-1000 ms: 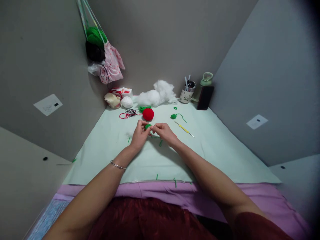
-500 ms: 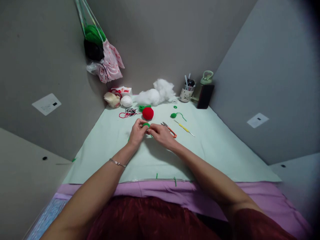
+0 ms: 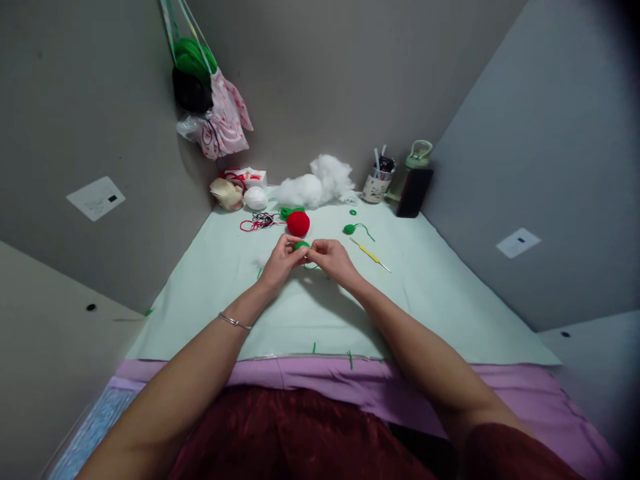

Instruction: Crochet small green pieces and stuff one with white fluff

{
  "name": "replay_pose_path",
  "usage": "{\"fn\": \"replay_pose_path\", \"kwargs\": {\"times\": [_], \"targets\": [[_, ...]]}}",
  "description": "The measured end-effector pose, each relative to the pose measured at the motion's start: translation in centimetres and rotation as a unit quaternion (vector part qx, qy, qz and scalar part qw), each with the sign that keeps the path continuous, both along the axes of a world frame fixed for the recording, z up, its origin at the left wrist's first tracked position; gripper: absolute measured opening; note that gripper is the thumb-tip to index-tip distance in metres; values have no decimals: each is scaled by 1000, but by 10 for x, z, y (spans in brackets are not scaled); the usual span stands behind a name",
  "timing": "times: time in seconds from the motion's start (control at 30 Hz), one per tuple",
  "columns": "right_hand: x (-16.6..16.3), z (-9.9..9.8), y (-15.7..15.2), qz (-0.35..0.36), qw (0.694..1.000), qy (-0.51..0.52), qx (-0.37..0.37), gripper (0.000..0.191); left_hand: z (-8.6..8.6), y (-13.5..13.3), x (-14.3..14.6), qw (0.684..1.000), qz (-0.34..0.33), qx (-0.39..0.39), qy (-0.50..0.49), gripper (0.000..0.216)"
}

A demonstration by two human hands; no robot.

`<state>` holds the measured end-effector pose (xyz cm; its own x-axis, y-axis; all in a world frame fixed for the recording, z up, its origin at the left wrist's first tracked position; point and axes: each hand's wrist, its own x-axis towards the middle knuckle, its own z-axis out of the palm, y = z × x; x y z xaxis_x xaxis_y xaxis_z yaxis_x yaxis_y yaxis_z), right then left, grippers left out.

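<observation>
My left hand (image 3: 279,262) and my right hand (image 3: 332,259) meet over the middle of a pale green mat (image 3: 425,293). Both pinch a small green crocheted piece (image 3: 301,245) held between their fingertips. A strand of green yarn (image 3: 312,267) hangs from the piece under my right hand. A thin metal bangle (image 3: 234,322) circles my left wrist. Just beyond my hands lies a red crocheted ball (image 3: 299,223).
A yellow crochet hook (image 3: 371,255) and a green piece with a yarn tail (image 3: 349,229) lie to the right. White stuffing (image 3: 315,187), a pen cup (image 3: 376,185), a bottle (image 3: 413,177), red and black thread (image 3: 257,223) and a hanging bag (image 3: 210,100) line the back.
Half a second ago orange-handled scissors showed by my right hand; they are out of sight now. My hands shifted slightly right and away, still pinched on the green piece.
</observation>
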<state>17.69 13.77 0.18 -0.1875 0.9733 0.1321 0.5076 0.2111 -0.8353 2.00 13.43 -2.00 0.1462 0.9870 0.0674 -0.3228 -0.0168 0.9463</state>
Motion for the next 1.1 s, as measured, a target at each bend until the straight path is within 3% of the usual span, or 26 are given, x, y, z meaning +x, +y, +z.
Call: {"fn": "replay_pose_path", "kwargs": {"times": [0.1, 0.2, 0.37, 0.5, 0.73, 1.1], "targets": [[4, 3, 0, 40, 997, 70, -14, 36, 1, 1, -3, 999, -30, 0, -22, 45], [3, 9, -5, 83, 990, 109, -25, 26, -2, 5, -3, 1000, -7, 7, -9, 44], [-8, 15, -17, 55, 998, -8, 22, 17, -11, 12, 1, 997, 67, 18, 18, 38], [-14, 10, -19, 30, 996, -65, 52, 17, -14, 13, 1, 995, 90, 23, 33, 33], [-7, 2, -11, 66, 992, 107, -27, 24, -9, 8, 0, 997, 68, 21, 11, 36], [0, -3, -5, 117, 989, 77, -39, 28, -12, 9, -1, 998, 52, 26, -24, 44]]}}
